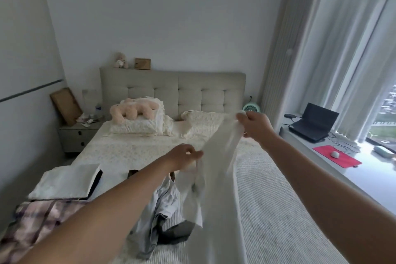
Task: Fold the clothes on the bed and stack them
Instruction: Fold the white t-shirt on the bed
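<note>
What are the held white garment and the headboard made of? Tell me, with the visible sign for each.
White garment: thin, soft woven cloth, probably cotton; it hangs limp and creases between both hands. Headboard: matte beige upholstery fabric, tufted into padded squares.

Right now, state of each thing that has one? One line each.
White garment: held up off the bed, unfolded, blurred.
Left hand: pinches the garment's edge.
Right hand: grips the garment's top.
White stack: folded, flat on the bed.
Plaid garment: unfolded, spread.
Grey clothes: crumpled heap.
Laptop: lid open, screen dark.
</note>
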